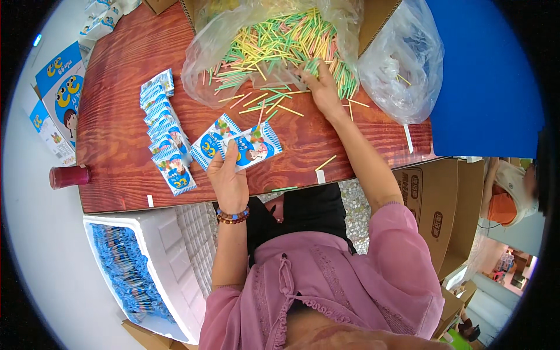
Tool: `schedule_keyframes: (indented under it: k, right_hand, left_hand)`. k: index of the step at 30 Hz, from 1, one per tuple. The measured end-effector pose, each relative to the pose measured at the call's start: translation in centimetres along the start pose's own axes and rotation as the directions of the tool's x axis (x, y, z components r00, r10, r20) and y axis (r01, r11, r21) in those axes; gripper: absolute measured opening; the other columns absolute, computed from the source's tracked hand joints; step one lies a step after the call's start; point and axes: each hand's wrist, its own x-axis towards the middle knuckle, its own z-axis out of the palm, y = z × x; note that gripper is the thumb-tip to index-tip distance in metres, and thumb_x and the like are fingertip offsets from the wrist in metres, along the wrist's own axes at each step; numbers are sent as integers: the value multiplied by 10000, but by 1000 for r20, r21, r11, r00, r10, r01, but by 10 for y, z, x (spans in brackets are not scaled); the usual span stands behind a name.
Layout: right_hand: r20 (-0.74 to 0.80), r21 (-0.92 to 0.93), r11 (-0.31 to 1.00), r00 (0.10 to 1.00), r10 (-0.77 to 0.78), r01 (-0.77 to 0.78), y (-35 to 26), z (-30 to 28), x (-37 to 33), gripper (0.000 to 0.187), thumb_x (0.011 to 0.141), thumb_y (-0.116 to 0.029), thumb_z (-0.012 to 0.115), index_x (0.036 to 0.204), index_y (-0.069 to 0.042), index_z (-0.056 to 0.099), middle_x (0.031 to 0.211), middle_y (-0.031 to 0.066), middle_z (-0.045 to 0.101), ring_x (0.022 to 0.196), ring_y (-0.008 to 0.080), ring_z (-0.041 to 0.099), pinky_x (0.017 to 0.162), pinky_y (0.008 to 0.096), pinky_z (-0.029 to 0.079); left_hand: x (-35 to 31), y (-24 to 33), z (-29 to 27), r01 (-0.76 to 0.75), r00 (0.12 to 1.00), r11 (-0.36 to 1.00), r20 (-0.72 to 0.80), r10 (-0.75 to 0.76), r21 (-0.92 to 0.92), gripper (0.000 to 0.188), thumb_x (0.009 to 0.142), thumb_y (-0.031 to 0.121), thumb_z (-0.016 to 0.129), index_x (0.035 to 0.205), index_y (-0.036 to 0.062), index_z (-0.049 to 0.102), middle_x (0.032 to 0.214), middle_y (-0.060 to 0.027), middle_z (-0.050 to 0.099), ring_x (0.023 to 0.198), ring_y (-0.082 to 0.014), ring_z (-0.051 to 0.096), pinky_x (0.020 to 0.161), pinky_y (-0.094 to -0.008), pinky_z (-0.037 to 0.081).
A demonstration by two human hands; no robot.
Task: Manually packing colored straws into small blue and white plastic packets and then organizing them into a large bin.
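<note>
My left hand point(228, 179) is closed on blue-and-white packets point(259, 146), thumb on top. At least two show, fanned out and overlapping just above the wooden table point(291, 166). My right hand point(322, 93) reaches into the near right part of a heap of thin coloured sticks point(280, 44), green, yellow and pink. Its fingers are bent round a small bunch of mostly green sticks point(313, 66), and some fingertips are hidden among them. The heap spills out of a clear plastic bag point(198, 67) onto the table, where several loose sticks point(271, 104) lie between my hands.
An overlapping row of packets point(165, 131) lies left of my left hand. A red jar point(70, 176) is at the table's left edge. Below stands a white foam box point(169, 256) of packets. Another clear bag point(402, 64) lies at right; cardboard boxes point(443, 204) stand beside me.
</note>
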Motion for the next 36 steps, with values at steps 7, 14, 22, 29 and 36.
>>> schedule_keyframes:
  k: [7, 14, 22, 29, 36]
  right_hand:
    - [42, -233, 972, 998, 44, -33, -7, 5, -6, 245, 934, -93, 540, 1168, -24, 530, 968, 66, 628, 912, 155, 559, 844, 287, 438]
    - [-49, -104, 994, 998, 27, -32, 15, -4, 3, 107, 946, -84, 550, 1051, -68, 567, 861, -7, 560, 787, 85, 506, 724, 241, 429]
    - [-13, -36, 999, 1000, -3, 3, 14, 5, -2, 115, 946, -74, 546, 1058, -62, 567, 945, 13, 591, 840, 114, 548, 760, 258, 462]
    - [-52, 178, 983, 997, 51, -41, 7, -9, 6, 169, 971, -101, 507, 1122, -30, 532, 1018, 80, 634, 991, 193, 598, 930, 336, 435]
    - [-106, 838, 541, 994, 29, 73, -87, 16, -10, 337, 994, -198, 491, 1264, -8, 423, 1012, 107, 634, 1173, 326, 545, 1025, 459, 400]
  left_hand:
    - [0, 2, -2, 5, 999, 1000, -33, -5, 5, 136, 928, 37, 600, 1052, 12, 648, 1037, -43, 675, 910, -106, 645, 813, -285, 527]
    - [0, -1, 0, 5, 1000, 1000, -23, -5, 2, 135, 922, 36, 609, 1048, 10, 651, 1039, -44, 675, 912, -109, 647, 813, -284, 525]
    - [-1, 0, 2, 9, 1000, 1000, 5, -9, 5, 124, 927, 45, 606, 1036, 15, 655, 1025, -42, 679, 903, -110, 650, 807, -284, 527]
    - [3, -3, 11, 26, 1000, 1000, 18, -26, -11, 110, 937, 78, 606, 1014, 21, 661, 983, -36, 682, 884, -105, 651, 799, -277, 529]
    - [21, -12, 38, 52, 997, 996, 64, -47, -67, 118, 946, 139, 609, 960, 39, 668, 956, -39, 689, 860, -108, 653, 785, -285, 532]
